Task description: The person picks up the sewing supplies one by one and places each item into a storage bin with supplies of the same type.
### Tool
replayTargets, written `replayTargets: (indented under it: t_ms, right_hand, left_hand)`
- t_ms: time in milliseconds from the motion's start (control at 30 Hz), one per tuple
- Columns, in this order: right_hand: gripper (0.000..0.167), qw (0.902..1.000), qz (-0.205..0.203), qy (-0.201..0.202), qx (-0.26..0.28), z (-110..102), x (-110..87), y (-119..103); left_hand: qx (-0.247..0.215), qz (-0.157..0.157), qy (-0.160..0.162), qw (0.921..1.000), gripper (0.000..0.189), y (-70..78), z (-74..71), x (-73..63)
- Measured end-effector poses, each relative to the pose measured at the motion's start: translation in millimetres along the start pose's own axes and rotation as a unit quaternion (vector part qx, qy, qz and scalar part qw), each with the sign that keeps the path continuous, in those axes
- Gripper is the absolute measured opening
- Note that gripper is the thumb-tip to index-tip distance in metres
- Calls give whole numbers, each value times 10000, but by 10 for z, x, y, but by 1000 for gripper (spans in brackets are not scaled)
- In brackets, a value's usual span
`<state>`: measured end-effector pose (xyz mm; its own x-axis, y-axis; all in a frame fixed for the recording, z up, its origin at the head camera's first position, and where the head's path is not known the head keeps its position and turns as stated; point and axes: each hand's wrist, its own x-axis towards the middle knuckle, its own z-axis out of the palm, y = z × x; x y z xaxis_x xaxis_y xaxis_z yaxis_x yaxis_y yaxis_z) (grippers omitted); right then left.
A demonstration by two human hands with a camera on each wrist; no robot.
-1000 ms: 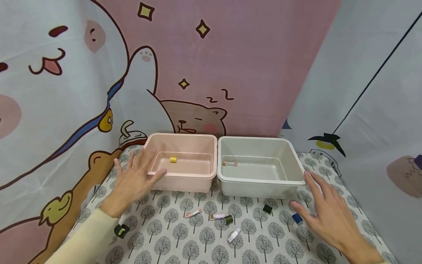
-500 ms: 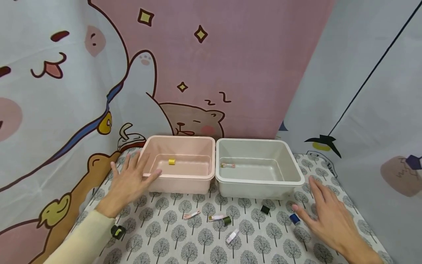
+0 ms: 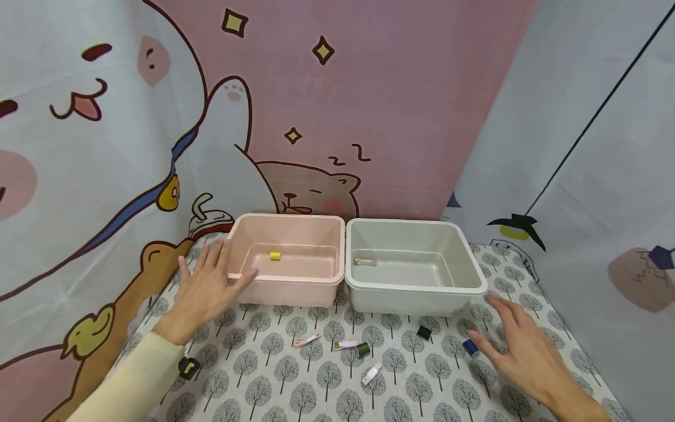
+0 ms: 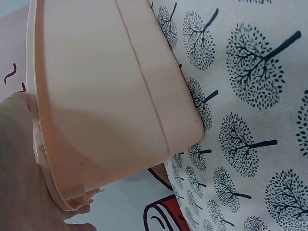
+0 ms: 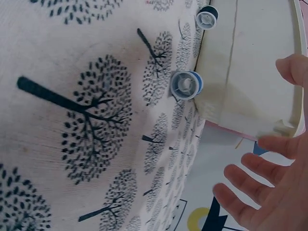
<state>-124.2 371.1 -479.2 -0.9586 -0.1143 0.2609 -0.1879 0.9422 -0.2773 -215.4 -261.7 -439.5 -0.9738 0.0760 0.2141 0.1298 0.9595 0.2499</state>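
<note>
My left hand (image 3: 203, 293) lies at the near left corner of the pink bin (image 3: 295, 292), its fingers spread along the left end and its thumb across the front rim. Inside that bin is a small yellow spool (image 3: 275, 255). My right hand (image 3: 529, 351) hovers with fingers extended, just off the near right corner of the pale grey bin (image 3: 413, 300). A blue thread spool (image 3: 470, 347) stands on the cloth beside its thumb; the right wrist view shows the spool's white end. In the grey bin lies a small pinkish bundled cable (image 3: 365, 262).
Scattered before the bins are a pink bundled cable (image 3: 307, 340), another bundled cable (image 3: 345, 345) against a green spool (image 3: 362, 350), a white plug-ended piece (image 3: 371, 374) and a black spool (image 3: 424, 332). A dark green-marked item (image 3: 188, 368) sits by the left sleeve. Printed curtains hang behind.
The right hand has drawn slightly away from the grey bin's corner, where its fingertips overlapped the rim a second ago. The left hand stays at the pink bin.
</note>
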Motion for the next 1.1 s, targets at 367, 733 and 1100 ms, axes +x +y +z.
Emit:
replayTargets:
  t_ms: [367,733,1100]
  right_hand:
    - [79,9988,-171,-392,234,79,-20,63]
    - [73,9949,-664,-557,525,157,3,111]
    - [75,9849,-853,-1095,1035,152,42,194]
  left_hand:
    - [0,22,68,10000,111,-25,-1,13]
    - [80,34,18,10000,112,-19,10,15]
    - [30,17,-23,10000,113,-11,10,13]
